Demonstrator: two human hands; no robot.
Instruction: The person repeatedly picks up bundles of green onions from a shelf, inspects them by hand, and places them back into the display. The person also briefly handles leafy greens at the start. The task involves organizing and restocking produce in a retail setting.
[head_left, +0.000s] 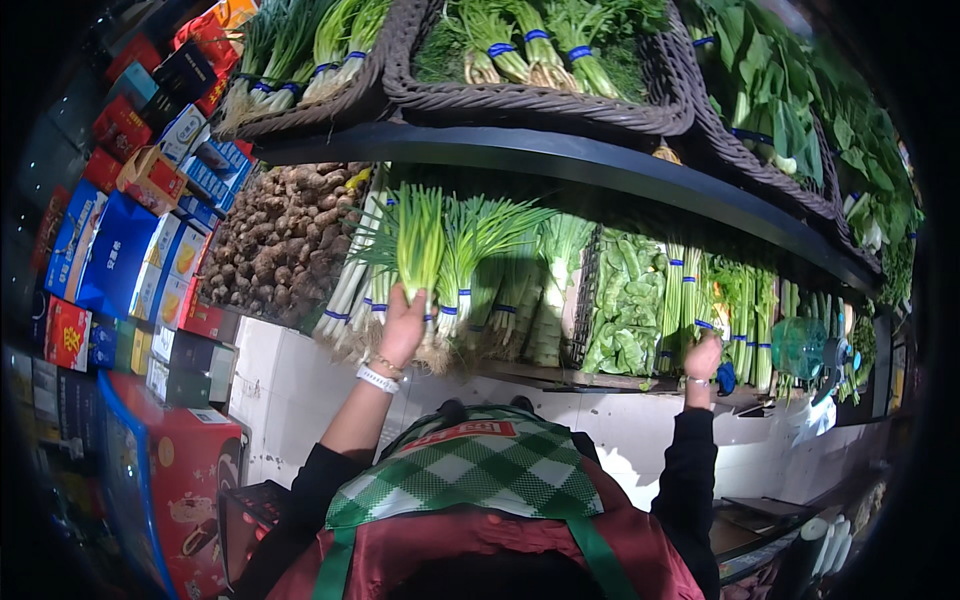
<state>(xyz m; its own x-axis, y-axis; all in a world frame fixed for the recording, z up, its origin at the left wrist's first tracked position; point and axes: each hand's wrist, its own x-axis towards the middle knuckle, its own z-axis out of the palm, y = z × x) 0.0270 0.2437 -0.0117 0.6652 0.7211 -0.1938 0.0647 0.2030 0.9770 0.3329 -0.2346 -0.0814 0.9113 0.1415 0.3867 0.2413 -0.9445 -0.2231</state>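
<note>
My left hand (405, 326) grips a banded bunch of green onions (420, 240) near its white stems, over the other bunches on the lower shelf. Just to its right lies another bunch of green onions (469, 270) with a blue band. Out to the right, my right hand (703, 356) is closed at the lower ends of some thin green stalks (688, 289) with blue bands; whether it grips them I cannot tell. A dark blue bundle (725, 378), perhaps tape or bands, hangs beside that hand. Between the hands lie thick leafy stalks (551, 300) and flat green pea pods (626, 300).
Brown taro-like roots (281, 240) fill the left of the lower shelf. Above runs a dark shelf edge (525, 150) with wicker baskets (540, 97) of banded greens. Stacked boxes (112, 255) and a red chest (180, 480) stand left. A greenish transparent container (799, 345) is at right.
</note>
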